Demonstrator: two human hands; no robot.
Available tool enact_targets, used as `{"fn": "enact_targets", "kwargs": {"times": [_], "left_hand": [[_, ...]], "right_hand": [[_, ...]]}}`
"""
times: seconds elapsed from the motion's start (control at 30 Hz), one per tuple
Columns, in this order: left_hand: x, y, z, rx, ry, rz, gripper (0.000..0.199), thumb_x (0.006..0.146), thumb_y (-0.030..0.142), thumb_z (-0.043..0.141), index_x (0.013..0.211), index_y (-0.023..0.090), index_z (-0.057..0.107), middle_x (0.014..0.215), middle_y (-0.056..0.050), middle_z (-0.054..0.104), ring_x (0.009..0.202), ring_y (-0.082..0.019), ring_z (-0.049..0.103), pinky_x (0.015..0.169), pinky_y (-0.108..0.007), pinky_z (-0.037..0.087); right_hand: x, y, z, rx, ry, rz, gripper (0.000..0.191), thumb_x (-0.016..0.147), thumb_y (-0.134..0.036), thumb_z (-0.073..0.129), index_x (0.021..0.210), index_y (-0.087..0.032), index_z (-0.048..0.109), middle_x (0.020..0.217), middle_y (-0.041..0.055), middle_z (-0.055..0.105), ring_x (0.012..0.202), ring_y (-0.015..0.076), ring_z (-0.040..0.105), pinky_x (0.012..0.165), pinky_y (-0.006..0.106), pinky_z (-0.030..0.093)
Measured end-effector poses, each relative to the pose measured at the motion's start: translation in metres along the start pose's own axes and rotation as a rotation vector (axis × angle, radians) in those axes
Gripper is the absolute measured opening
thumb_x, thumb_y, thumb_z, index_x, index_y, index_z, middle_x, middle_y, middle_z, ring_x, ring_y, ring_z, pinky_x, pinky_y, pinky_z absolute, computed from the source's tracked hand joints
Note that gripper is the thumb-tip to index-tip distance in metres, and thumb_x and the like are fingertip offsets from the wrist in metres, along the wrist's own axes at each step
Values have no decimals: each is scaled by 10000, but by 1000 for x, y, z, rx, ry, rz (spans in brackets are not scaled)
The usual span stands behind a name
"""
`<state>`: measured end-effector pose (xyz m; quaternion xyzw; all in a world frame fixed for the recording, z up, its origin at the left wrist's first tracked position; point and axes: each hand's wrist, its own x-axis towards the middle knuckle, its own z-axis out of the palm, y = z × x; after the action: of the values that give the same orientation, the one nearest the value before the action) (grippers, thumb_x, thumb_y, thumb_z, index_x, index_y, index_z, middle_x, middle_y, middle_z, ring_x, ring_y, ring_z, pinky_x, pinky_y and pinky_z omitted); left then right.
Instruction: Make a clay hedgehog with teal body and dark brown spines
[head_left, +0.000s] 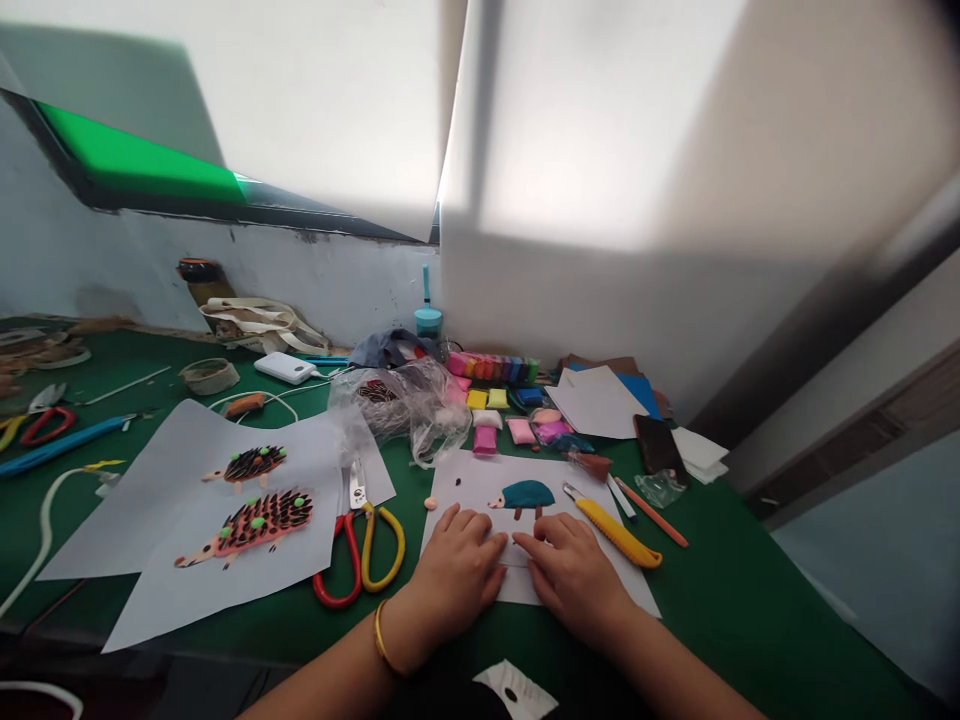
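A white sheet (480,470) lies before me with a teal clay hedgehog (528,494) on it, its snout light and its legs brown. My left hand (461,560) rests on the sheet's lower left part, fingers bent and slightly apart, holding nothing. Just below the hedgehog, my right hand (574,570) rests on the sheet with its index finger stretched toward the left hand; nothing is held in it. A small light lump (430,503) and a dark bit (458,482) sit near the sheet's left side.
Red-and-yellow scissors (358,545) lie left of my left hand, beside sheets with two spiky hedgehogs (262,525). A yellow cutter (619,535) is on the right. Behind are clay packets (485,440), a plastic bag (420,400) and a dark phone-like object (660,447).
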<state>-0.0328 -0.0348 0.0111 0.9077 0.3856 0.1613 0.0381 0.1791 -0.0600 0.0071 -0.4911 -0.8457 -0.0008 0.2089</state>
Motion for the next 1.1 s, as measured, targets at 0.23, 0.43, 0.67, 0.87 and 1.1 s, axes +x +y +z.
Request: {"fn": "enact_targets", "kwargs": {"times": [0.23, 0.43, 0.67, 0.87, 1.1], "left_hand": [[-1, -1, 2, 7, -1, 2, 269, 898, 325, 551, 1155, 252, 592, 1074, -54, 581, 1068, -261, 507, 1074, -516, 308], [-1, -1, 3, 4, 5, 0, 290, 893, 330, 561, 1171, 252, 590, 1090, -57, 580, 1078, -262, 500, 1079, -510, 304], [0, -2, 4, 7, -4, -7, 339, 871, 330, 595, 1197, 240, 579, 1100, -57, 584, 1077, -262, 502, 1082, -504, 308], [0, -1, 3, -2, -12, -9, 339, 866, 318, 599, 1194, 237, 580, 1105, -61, 585, 1083, -262, 504, 1076, -507, 319], [-1, -1, 2, -16, 4, -9, 327, 871, 320, 593, 1188, 241, 581, 1104, -65, 585, 1083, -264, 509, 1074, -510, 322]], "right_hand": [[-3, -1, 2, -38, 10, -53, 206, 896, -246, 576, 1057, -293, 695, 961, 49, 626, 919, 216, 520, 839, 376, 365], [-5, 0, 1, -12, 22, -30, 280, 871, -233, 598, 1130, -299, 678, 1039, 64, 620, 968, 236, 530, 879, 402, 385], [3, 9, -5, 93, 99, 49, 196, 879, -158, 574, 945, -257, 730, 935, 58, 606, 931, 214, 556, 824, 365, 443], [11, 9, 2, 168, -20, 116, 128, 788, -169, 711, 855, -276, 734, 909, 27, 612, 899, 209, 567, 785, 350, 459], [14, 4, 14, 146, 7, 72, 111, 821, -112, 621, 802, -213, 662, 940, 44, 624, 957, 220, 563, 850, 374, 455]]}}
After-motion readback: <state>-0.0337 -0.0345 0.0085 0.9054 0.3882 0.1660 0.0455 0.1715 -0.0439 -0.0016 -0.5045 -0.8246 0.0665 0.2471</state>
